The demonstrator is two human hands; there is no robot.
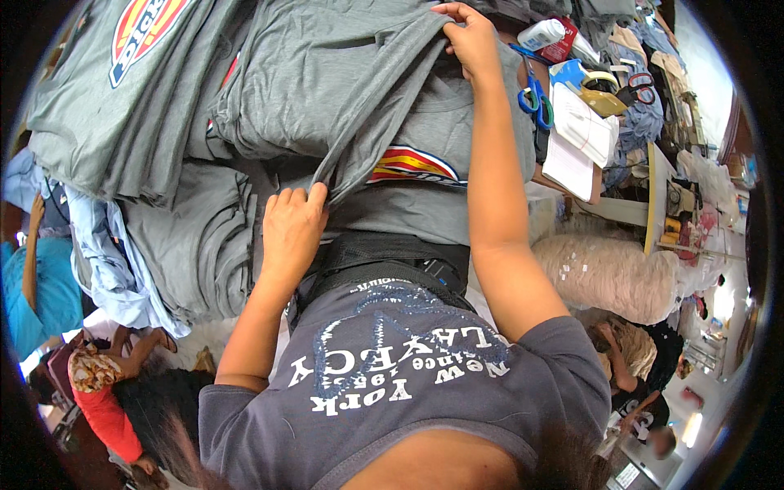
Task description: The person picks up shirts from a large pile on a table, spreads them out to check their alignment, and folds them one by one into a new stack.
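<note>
A grey T-shirt (384,73) is stretched between my two hands over a pile of similar shirts. My left hand (294,227) is closed on its near edge, close to my waist. At the far side my right hand (472,39) pinches another part of the same edge, arm extended. The cloth between them forms a taut diagonal fold. Below the fold, a red, yellow and blue printed emblem (416,166) shows on a grey shirt underneath. My fingertips are partly hidden by the cloth.
Stacked grey shirts (106,122) lie at the left. On the right are blue-handled scissors (535,102), papers (584,131), a white bottle (541,34) and a tape roll (602,80). A large plastic-wrapped bundle (608,278) stands nearer. Other people sit or stand around.
</note>
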